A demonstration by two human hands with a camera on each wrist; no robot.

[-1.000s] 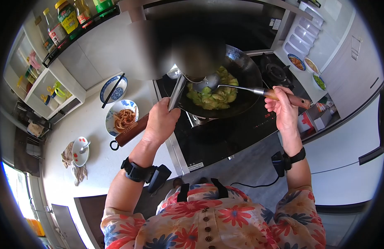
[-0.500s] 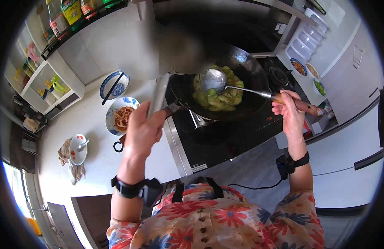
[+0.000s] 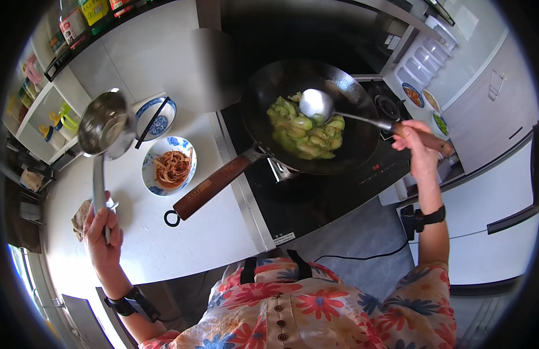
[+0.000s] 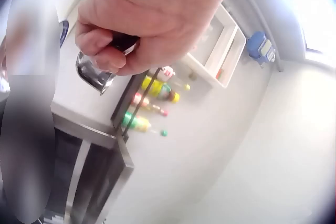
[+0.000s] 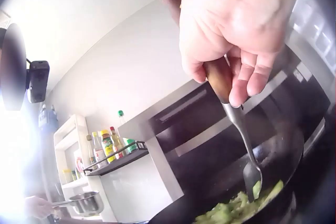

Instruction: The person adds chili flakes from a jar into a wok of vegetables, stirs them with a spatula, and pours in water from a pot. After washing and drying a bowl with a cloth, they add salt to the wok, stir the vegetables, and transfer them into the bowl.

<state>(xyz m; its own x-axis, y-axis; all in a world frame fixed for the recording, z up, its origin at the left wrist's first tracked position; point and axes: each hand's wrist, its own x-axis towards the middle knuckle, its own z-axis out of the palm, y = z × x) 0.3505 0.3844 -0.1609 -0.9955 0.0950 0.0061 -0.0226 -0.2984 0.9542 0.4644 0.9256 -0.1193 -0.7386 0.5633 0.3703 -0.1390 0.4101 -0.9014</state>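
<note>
1. Green slices [image 3: 307, 139] lie heaped in the middle of the wok [image 3: 362, 125] on the stove [image 3: 316, 203]; turning them seems to be our step in hand.
2. Our right hand [image 3: 419, 152] grips the wooden handle of the ladle [image 3: 316, 104], whose bowl is at the heap's far side. We do best to slide it low along the wok wall and fold the slices over, rather than mash them.
3. Our left hand [image 3: 103, 238] grips the handle of the steel saucepan [image 3: 106, 125], raised well apart from the wok. We should hold it steady, as any drips could wet the counter [image 3: 164, 250].
4. Neither hand steadies the wok handle [image 3: 214, 186], so we should push gently, lest the wok swing.
</note>
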